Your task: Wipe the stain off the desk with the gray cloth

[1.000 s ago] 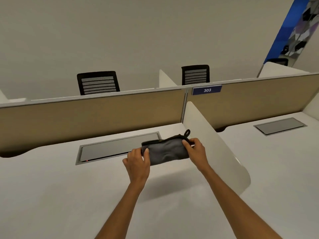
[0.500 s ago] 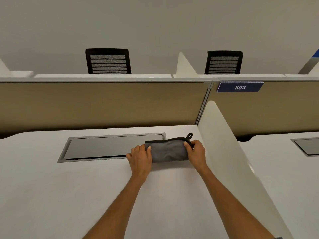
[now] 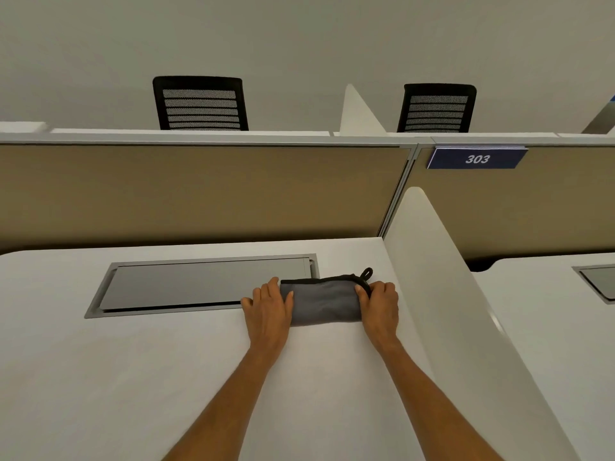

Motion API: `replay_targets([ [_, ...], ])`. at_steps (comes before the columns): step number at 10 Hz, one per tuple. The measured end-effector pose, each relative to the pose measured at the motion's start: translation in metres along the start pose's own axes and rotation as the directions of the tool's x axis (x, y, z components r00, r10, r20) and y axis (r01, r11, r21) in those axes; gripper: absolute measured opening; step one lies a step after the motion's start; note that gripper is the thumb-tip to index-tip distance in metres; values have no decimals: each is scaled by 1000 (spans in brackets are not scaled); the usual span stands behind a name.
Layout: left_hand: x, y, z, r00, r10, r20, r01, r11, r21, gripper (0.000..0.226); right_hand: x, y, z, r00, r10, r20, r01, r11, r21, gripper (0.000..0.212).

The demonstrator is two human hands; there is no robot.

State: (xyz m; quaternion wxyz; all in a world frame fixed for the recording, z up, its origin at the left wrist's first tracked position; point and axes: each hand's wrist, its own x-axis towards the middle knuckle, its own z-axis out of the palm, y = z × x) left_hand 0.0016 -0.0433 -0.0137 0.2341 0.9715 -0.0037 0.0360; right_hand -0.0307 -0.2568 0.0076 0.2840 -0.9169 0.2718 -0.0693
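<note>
Just right of the frame's centre, against the white desk (image 3: 166,377): gray cloth (image 3: 324,302), folded into a thick pad, lying flat beside the right end of the metal cable hatch (image 3: 206,284) and close to the white side divider (image 3: 442,294). Left hand (image 3: 268,312) spread almost flat, fingers extended, pressing the cloth's left end down. Right hand (image 3: 381,302) curled over the right end, fingers bent around the dark trimmed edge, just below the small hanging loop (image 3: 367,273). No stain visible anywhere on the bare desk; possibly under the cloth or too faint to tell. Judged from this: cloth gathered and set down, wiping at most just begun. Left to do, apparently: rubbing strokes across the marked spot, then lifting to check. Upper frame: tan partition (image 3: 199,191), two black chairs (image 3: 199,104), a blue 303 sign (image 3: 477,158).
</note>
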Motion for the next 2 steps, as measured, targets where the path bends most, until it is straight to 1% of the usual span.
replay_targets([
  [1,0,-3,-4,999,-27,-30,26,1000,-13,56,-5,-5,3,997,8,-79,-19,989,-148,48],
  [2,-3,-9,-10,999,-35,-23,35,999,10,60,-10,-8,5,991,-34,-129,12,986,-168,51],
])
